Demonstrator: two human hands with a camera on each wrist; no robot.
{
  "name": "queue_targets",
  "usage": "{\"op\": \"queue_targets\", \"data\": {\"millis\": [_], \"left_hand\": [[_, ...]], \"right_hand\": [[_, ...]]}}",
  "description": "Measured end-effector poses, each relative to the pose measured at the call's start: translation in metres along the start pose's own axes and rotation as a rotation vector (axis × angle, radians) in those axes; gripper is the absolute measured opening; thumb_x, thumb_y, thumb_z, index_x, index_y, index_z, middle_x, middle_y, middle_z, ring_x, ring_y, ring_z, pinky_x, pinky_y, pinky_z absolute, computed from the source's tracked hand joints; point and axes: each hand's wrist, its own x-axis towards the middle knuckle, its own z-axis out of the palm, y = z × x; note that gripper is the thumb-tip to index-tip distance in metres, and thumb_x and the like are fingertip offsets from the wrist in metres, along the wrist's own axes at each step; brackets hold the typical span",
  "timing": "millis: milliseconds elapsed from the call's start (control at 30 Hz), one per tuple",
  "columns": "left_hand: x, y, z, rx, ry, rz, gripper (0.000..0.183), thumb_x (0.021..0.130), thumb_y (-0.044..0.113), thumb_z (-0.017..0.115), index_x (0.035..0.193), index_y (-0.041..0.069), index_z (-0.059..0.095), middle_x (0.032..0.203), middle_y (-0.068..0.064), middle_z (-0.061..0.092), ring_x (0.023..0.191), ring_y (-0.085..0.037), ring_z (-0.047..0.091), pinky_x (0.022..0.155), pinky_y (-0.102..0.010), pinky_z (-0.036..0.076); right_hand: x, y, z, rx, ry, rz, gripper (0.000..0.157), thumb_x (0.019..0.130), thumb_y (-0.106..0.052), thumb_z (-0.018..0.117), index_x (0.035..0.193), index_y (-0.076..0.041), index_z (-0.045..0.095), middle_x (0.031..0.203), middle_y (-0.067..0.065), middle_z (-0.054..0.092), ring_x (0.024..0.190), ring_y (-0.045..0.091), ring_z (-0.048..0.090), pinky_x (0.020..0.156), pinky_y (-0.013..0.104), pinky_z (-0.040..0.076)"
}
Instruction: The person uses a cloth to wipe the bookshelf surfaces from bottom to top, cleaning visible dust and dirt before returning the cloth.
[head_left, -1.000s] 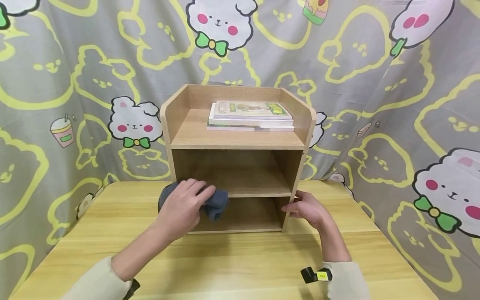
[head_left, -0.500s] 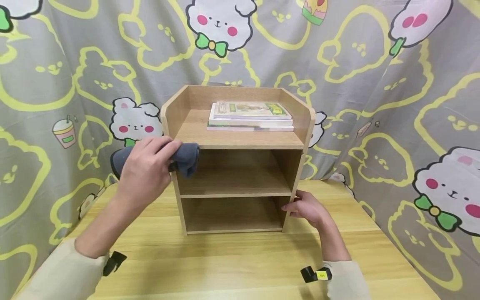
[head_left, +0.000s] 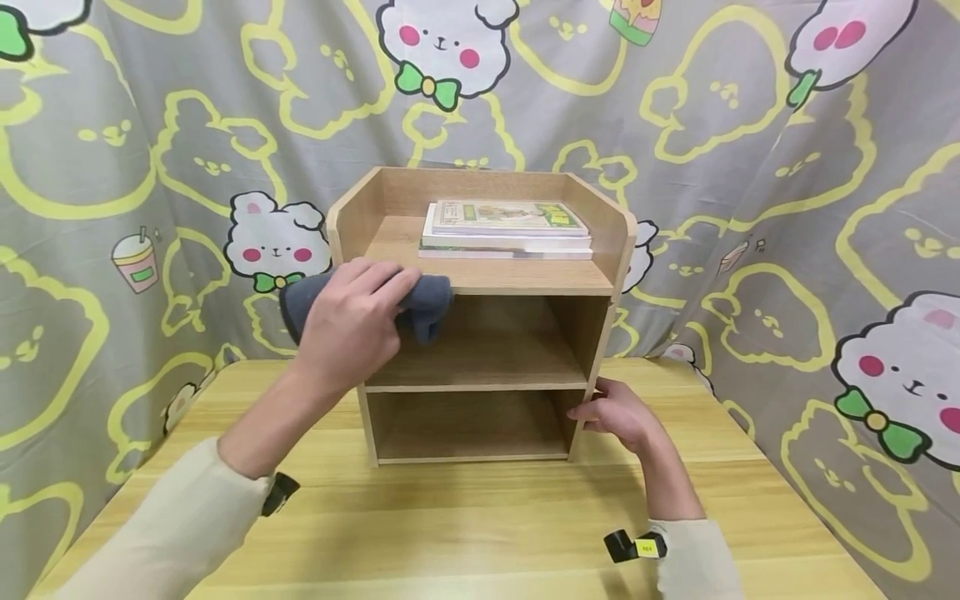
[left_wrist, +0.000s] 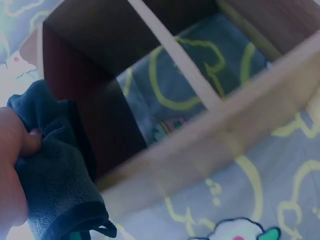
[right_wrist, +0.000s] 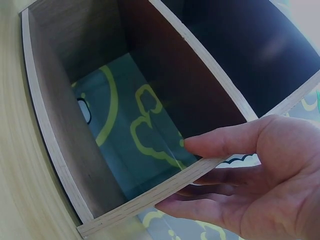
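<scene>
A small light-wood shelf unit point(head_left: 480, 387) stands upright on the table, with a top board and two compartments below. My left hand point(head_left: 352, 325) grips a dark blue-grey cloth point(head_left: 431, 307) at the unit's front left, overlapping the top board's front edge in the head view. Its thumb presses into the folded cloth point(left_wrist: 62, 165) in the left wrist view, close beside the wooden edges. My right hand point(head_left: 621, 415) holds the unit's right side panel point(right_wrist: 150, 197) low down. The right wrist view shows the thumb inside the compartment and the other fingers outside.
A short stack of books point(head_left: 506, 232) lies on the top board, within its raised sides. The wooden table point(head_left: 450, 525) extends in front of the unit. A patterned grey curtain point(head_left: 675, 150) hangs behind and to both sides. Each wrist carries a small black device.
My left hand has carried the cloth up from the lower left compartments to the left side, then rightward along the top board's front edge. My right hand has kept its place.
</scene>
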Motion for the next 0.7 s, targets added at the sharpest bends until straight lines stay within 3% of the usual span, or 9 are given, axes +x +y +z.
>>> {"op": "queue_targets", "data": {"millis": [200, 333, 467, 700], "left_hand": [[0.03, 0.029, 0.022, -0.103, -0.109, -0.041, 0.041, 0.072, -0.011, 0.066, 0.109, 0.004, 0.073, 0.107, -0.01, 0.076, 0.101, -0.028, 0.068, 0.095, -0.04, 0.051], [0.051, 0.056, 0.049, -0.103, -0.125, -0.006, 0.039, 0.071, -0.005, 0.072, 0.109, 0.007, 0.072, 0.104, -0.006, 0.077, 0.097, -0.024, 0.069, 0.092, -0.036, 0.052], [0.07, 0.082, 0.071, -0.099, -0.152, 0.016, 0.029, 0.076, 0.0, 0.073, 0.103, 0.009, 0.069, 0.097, -0.003, 0.075, 0.09, -0.022, 0.068, 0.085, -0.033, 0.052], [0.096, 0.118, 0.098, -0.077, -0.231, 0.019, 0.028, 0.079, 0.01, 0.069, 0.107, 0.011, 0.068, 0.101, -0.002, 0.071, 0.097, -0.022, 0.064, 0.092, -0.032, 0.05]], "right_hand": [[0.001, 0.001, 0.002, -0.007, 0.014, 0.001, 0.068, 0.085, -0.002, 0.067, 0.146, 0.013, 0.039, 0.14, 0.035, 0.051, 0.113, 0.028, 0.063, 0.1, 0.048, 0.053], [0.0, 0.0, 0.001, 0.004, -0.004, 0.004, 0.069, 0.086, -0.002, 0.066, 0.147, 0.013, 0.036, 0.14, 0.036, 0.051, 0.117, 0.031, 0.062, 0.103, 0.051, 0.05], [0.0, -0.002, 0.001, -0.005, -0.004, -0.006, 0.065, 0.086, -0.002, 0.063, 0.145, 0.012, 0.04, 0.132, 0.031, 0.057, 0.113, 0.031, 0.062, 0.099, 0.049, 0.053], [0.001, -0.002, -0.001, -0.021, 0.014, -0.013, 0.058, 0.086, 0.002, 0.06, 0.14, 0.013, 0.045, 0.125, 0.03, 0.057, 0.102, 0.027, 0.064, 0.095, 0.049, 0.055]]}}
